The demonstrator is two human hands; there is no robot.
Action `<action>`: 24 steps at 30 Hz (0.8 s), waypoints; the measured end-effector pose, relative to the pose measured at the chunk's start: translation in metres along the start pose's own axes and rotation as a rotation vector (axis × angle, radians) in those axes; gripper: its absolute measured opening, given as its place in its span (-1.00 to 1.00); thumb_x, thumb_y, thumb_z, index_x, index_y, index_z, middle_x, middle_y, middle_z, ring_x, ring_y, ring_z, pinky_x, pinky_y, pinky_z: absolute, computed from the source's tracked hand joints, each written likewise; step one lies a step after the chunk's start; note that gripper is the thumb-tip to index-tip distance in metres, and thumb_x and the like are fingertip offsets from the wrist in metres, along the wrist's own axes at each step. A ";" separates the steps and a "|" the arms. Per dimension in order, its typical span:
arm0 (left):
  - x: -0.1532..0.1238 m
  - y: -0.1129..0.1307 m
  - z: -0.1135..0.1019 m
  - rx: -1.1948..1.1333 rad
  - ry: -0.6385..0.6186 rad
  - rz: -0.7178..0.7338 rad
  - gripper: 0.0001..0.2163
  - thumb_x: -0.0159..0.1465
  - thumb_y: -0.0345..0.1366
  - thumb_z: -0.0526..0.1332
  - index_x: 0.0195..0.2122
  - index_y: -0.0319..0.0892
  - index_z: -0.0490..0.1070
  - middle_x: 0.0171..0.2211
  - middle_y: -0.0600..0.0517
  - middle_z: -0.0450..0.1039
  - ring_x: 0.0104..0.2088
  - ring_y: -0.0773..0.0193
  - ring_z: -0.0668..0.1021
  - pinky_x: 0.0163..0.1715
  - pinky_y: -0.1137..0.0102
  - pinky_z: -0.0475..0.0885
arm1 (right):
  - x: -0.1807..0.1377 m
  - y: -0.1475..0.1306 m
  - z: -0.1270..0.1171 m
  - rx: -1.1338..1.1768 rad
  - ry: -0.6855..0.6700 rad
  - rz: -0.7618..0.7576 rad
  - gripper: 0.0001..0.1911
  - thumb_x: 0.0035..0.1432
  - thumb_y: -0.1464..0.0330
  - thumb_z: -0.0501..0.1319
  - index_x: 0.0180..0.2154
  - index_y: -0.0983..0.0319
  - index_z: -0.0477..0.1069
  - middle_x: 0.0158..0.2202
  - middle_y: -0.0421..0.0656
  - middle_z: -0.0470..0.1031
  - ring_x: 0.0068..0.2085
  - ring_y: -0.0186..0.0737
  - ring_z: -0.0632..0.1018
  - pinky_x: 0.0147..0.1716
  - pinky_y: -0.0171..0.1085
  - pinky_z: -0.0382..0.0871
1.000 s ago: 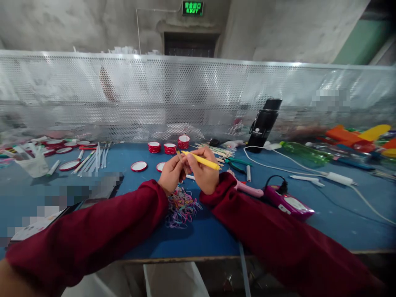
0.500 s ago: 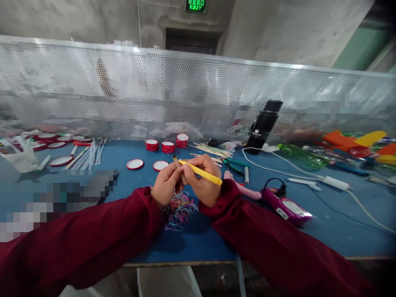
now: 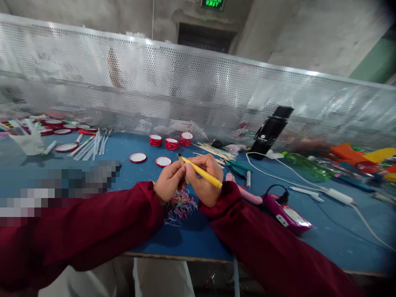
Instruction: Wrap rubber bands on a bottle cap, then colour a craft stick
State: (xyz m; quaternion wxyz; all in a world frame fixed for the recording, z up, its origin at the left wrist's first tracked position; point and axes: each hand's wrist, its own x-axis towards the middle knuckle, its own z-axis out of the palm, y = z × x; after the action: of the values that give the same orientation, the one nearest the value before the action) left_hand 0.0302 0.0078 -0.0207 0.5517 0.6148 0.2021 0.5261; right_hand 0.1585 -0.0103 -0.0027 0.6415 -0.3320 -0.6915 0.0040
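Head view | our right hand [image 3: 208,183] grips a yellow marker [image 3: 204,174] at clock centre | our left hand [image 3: 168,184] pinches a flat stick [image 3: 180,156], dark end beside the marker's tip | tangled coloured bands [image 3: 180,209]: 6 o'clock | purple power socket [image 3: 293,218]: 4 o'clock | black bottle [image 3: 268,134]: 2 o'clock

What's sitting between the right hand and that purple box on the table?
From the right hand, the head view shows the dark-red sleeve, then a pink tool partly hidden behind it, before the purple box.
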 end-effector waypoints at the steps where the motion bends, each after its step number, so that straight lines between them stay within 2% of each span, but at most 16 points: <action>1: 0.000 0.000 0.000 -0.002 -0.002 0.001 -0.52 0.20 0.21 0.27 -0.36 -0.19 0.34 -0.67 0.17 0.31 -0.71 0.44 0.33 -0.71 0.52 0.21 | 0.000 0.001 0.000 -0.004 -0.007 0.012 -0.88 0.18 0.37 0.32 -0.26 0.13 0.39 -0.30 -0.18 0.62 -0.33 -0.21 0.67 -0.38 -0.25 0.59; 7: 0.001 -0.001 0.000 -0.014 -0.002 0.006 -0.50 0.17 0.21 0.29 -0.32 -0.19 0.36 -0.65 0.18 0.31 -0.70 0.43 0.34 -0.73 0.51 0.21 | 0.000 0.003 -0.002 -0.027 -0.031 0.034 -0.89 0.18 0.36 0.32 -0.27 0.13 0.39 -0.30 -0.18 0.62 -0.34 -0.21 0.65 -0.39 -0.24 0.57; 10: 0.001 -0.001 0.000 -0.007 0.002 0.004 -0.50 0.17 0.22 0.29 -0.35 -0.19 0.35 -0.67 0.18 0.30 -0.72 0.43 0.33 -0.73 0.51 0.20 | 0.000 0.003 -0.002 0.017 -0.058 0.069 -0.89 0.20 0.34 0.30 -0.26 0.13 0.38 -0.30 -0.19 0.62 -0.38 -0.23 0.64 -0.42 -0.25 0.56; 16: 0.001 0.000 -0.002 0.012 0.017 -0.002 -0.53 0.21 0.18 0.28 -0.33 -0.19 0.35 -0.64 0.17 0.32 -0.71 0.43 0.33 -0.73 0.52 0.21 | 0.005 0.003 0.002 0.009 -0.044 0.027 -0.90 0.19 0.33 0.31 -0.28 0.14 0.39 -0.37 -0.23 0.59 -0.42 -0.28 0.61 -0.47 -0.30 0.51; 24: 0.003 0.007 -0.004 0.069 0.003 0.005 -0.58 0.24 0.12 0.28 -0.34 -0.19 0.36 -0.65 0.16 0.34 -0.70 0.42 0.36 -0.72 0.52 0.28 | 0.007 0.007 0.000 0.130 -0.138 0.064 -0.88 0.27 0.28 0.26 -0.24 0.13 0.33 -0.34 -0.25 0.56 -0.52 -0.36 0.57 -0.55 -0.34 0.48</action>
State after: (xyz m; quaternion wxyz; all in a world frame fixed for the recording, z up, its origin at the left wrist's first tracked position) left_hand 0.0253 0.0106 -0.0137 0.5284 0.6332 0.2193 0.5213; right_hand 0.1617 -0.0015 0.0003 0.6121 -0.3105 -0.7214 0.0923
